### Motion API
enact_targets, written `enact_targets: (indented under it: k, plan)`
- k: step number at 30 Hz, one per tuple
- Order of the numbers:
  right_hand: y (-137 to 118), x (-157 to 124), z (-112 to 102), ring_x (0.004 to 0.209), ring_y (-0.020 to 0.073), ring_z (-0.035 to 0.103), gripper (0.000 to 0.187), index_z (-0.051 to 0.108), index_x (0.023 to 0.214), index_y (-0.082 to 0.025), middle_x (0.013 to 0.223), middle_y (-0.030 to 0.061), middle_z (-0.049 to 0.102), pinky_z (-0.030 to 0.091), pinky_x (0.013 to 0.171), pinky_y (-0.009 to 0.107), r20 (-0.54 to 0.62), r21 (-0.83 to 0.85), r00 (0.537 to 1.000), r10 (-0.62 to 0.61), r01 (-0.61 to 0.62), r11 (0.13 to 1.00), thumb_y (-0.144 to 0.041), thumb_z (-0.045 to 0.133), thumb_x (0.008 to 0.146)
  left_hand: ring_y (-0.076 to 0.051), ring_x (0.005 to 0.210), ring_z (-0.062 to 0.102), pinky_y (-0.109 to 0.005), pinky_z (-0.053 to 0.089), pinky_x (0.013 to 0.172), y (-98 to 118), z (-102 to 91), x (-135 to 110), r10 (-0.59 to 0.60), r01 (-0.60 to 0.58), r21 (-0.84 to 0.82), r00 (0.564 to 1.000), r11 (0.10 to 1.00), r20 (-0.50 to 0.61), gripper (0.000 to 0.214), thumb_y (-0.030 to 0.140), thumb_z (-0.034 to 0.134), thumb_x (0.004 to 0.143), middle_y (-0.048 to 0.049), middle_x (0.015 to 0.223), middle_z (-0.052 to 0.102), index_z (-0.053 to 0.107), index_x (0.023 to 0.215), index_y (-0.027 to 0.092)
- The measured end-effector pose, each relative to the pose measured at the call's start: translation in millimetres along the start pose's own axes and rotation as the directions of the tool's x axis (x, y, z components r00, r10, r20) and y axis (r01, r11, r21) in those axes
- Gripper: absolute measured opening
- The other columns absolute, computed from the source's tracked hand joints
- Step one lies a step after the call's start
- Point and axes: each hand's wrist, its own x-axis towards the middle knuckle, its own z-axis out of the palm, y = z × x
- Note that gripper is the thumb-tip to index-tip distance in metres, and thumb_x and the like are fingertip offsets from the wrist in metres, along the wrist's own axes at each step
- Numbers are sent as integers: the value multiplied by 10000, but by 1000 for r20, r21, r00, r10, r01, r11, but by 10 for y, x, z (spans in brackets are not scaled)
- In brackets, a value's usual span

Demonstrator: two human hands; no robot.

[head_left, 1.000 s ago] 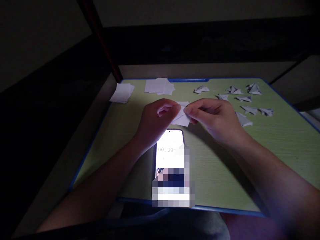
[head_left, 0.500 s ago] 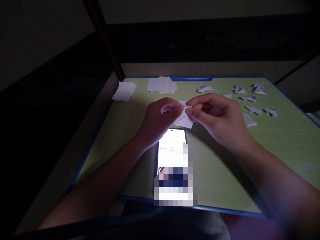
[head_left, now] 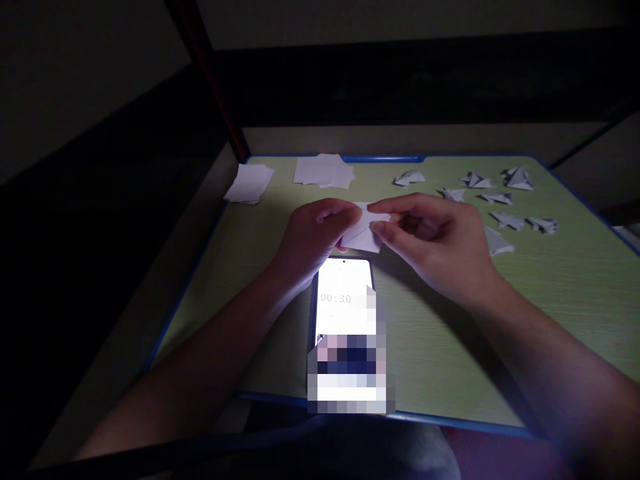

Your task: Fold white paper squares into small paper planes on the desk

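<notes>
A small white sheet of paper [head_left: 361, 237] with crease lines is held up between my two hands, above the far end of a lit phone [head_left: 343, 293]. My left hand [head_left: 320, 233] is closed on the sheet's left side, its thumb lying across the top. At the right edge, my right hand [head_left: 435, 237] has its thumb against the paper and its index finger stretched over the upper corner. Its other fingers are curled and partly hidden behind. The phone lies flat and shows a timer reading 00:30; its lower part is blurred out.
Two piles of white paper sheets, one at the far left corner [head_left: 249, 183] and one at the back [head_left: 323, 171], lie on the green table [head_left: 565, 293]. Several folded paper pieces [head_left: 507, 220] are scattered at the back right. The table has a blue edge.
The paper has shifted slightly left and tilted with my left hand. My right thumb and index finger have moved further apart along its right edge.
</notes>
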Motion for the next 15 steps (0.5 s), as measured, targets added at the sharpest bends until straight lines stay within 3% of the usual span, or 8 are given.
enact_targets:
  k: [9, 15]
  plan:
    - [12, 0, 13, 627, 141, 574, 122, 752, 922, -212, 722, 10, 651, 460, 553, 283, -43, 76, 999, -12, 15, 997, -239, 753, 803, -75, 572, 548, -189, 446, 513, 10, -32, -16, 12, -10, -42, 999, 999, 42, 210, 352, 726, 782, 10, 661, 598, 695, 814, 147]
    - [2, -3, 14, 608, 142, 570, 150, 750, 928, -209, 695, 6, 642, 442, 535, 283, -14, 91, 1000, 7, -5, 996, -299, 764, 808, -84, 594, 571, -191, 471, 527, 23, -34, -8, -17, 15, 44, 999, 999, 33, 248, 384, 675, 824, -10, 696, 625, 702, 881, 144]
